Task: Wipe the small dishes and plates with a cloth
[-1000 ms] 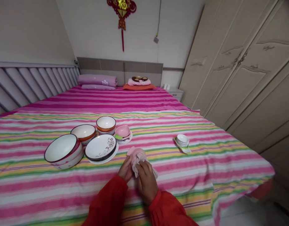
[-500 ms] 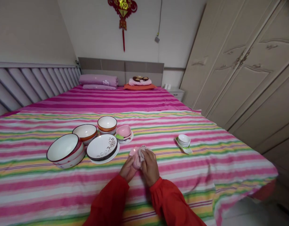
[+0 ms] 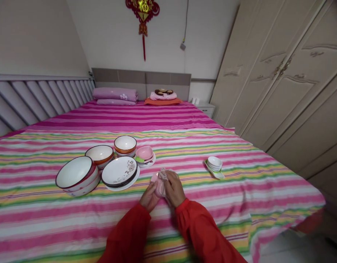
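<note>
Head camera: the left hand (image 3: 149,196) has its grip clenched round a small pink ceramic bowl (image 3: 158,183) over the striped bed (image 3: 239,190). The right hand (image 3: 175,188) grips a pale crumpled cloth (image 3: 163,174) pressed into it. Nearby, a large red-rimmed white bowl (image 3: 75,173) is empty.

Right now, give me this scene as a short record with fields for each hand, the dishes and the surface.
left hand: grips pink dish from its left side
right hand: presses cloth onto the pink dish
left of hands: plate stack, large bowl, orange-rimmed bowls
beyond hands: pink bowl on a saucer
right of hands: small white dishes, stacked
surface: striped bedcover
</note>
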Demonstrator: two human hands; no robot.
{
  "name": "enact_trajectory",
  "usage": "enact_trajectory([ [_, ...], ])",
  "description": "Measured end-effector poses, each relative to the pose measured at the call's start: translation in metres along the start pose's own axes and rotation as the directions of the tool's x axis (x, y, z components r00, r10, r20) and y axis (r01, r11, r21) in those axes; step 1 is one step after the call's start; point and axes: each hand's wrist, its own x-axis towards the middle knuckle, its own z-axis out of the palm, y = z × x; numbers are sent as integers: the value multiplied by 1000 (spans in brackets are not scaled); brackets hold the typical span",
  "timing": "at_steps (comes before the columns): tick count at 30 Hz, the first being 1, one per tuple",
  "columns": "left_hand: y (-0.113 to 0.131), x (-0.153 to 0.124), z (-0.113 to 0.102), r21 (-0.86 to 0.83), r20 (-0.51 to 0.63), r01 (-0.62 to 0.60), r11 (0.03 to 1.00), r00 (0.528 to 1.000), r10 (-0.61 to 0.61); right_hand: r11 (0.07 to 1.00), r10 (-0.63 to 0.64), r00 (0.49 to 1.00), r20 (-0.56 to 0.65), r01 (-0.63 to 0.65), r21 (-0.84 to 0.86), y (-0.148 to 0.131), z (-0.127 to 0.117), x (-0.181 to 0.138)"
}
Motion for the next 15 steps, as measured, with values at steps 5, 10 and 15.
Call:
enact_trajectory([
  [5,3,-1,8,-66,-6,-15,998,1000,15,993,107,979,-175,-97,64,16,3,-31],
  [10,6,-1,7,-114,-23,47,992,998,-50,992,3,976,-218,-30,-123,11,24,-77],
  [15,11,-7,4,-113,-38,250,962,966,-256,955,-235,970,-64,218,-199,1,38,-90],
])
